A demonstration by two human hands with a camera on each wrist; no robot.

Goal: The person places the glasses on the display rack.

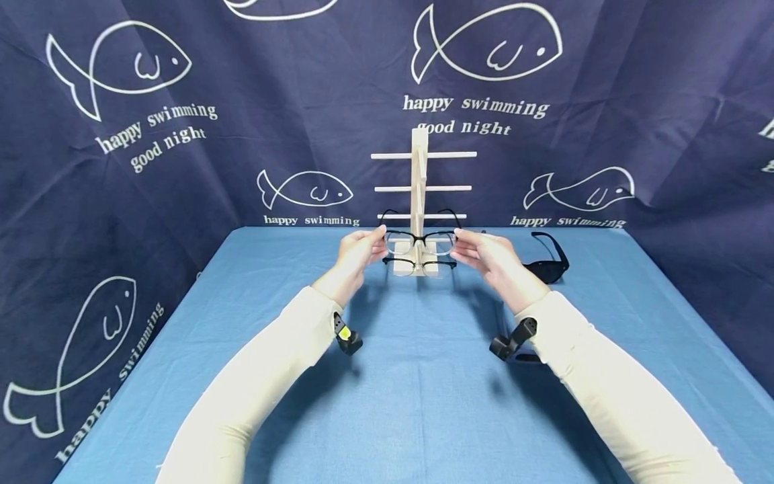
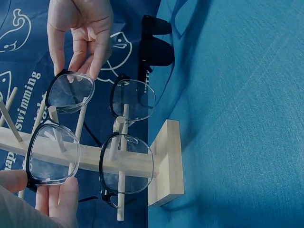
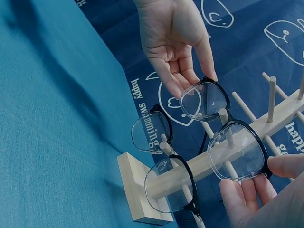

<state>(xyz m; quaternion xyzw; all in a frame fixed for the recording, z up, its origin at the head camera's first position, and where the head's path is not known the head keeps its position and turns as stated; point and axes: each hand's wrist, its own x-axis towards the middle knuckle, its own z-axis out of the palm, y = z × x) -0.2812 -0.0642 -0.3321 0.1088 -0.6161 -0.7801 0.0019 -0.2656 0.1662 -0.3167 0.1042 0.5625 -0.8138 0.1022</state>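
Black-topped, clear-bottomed eyeglasses [image 1: 418, 237] are in front of a wooden eyewear stand [image 1: 417, 178], lenses toward me. My left hand [image 1: 361, 254] pinches one outer corner of the frame between thumb and fingers. At the other corner, my right hand [image 1: 488, 257] grips in the same way. In the right wrist view, the bridge of these eyeglasses is close to a short peg [image 3: 224, 115] of the stand; I cannot tell whether they touch. Just below, a second pair of eyeglasses [image 3: 190, 183] rests on the lowest peg and crossbar.
Black sunglasses [image 1: 549, 271] lie on the blue tablecloth [image 1: 411, 376] to the right of the stand. Another dark pair of glasses [image 1: 527, 358] is partly hidden by my right wrist camera and sleeve. Behind the stand hangs a navy curtain [image 1: 338, 87] with fish drawings.
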